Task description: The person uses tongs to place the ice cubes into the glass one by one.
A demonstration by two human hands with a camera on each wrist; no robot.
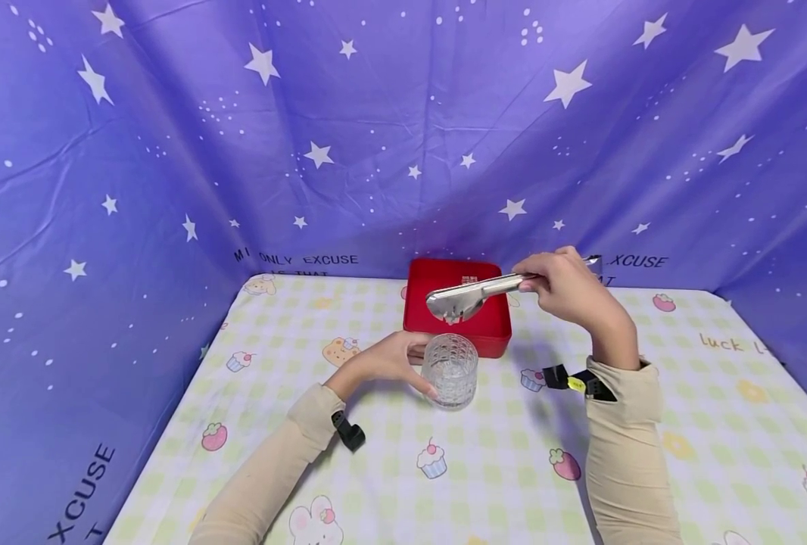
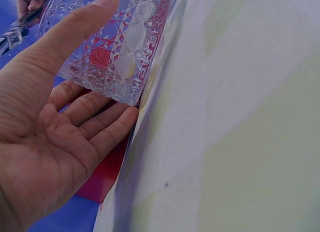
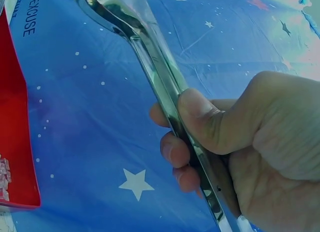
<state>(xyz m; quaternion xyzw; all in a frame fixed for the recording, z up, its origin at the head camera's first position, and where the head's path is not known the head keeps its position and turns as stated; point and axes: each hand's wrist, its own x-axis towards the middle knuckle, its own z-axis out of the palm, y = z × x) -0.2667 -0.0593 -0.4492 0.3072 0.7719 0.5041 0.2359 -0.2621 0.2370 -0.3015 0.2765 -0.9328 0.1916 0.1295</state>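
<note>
Now the right hand [image 1: 570, 291] grips the metal tongs [image 1: 506, 284] — long axis toward nine o'clock, ending at twelve from the glass [image 1: 451, 375], which the nearer left hand [image 1: 391, 359] holds at its three o'clock, before the red box [image 1: 492, 347].

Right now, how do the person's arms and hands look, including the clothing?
The left sleeve and right sleeve are long and plain beige. A black strap is worn near the left wrist; a black band with a small yellow patch, near the right. The left hand and right hand are bare, with no gloves or rings visible.
</note>
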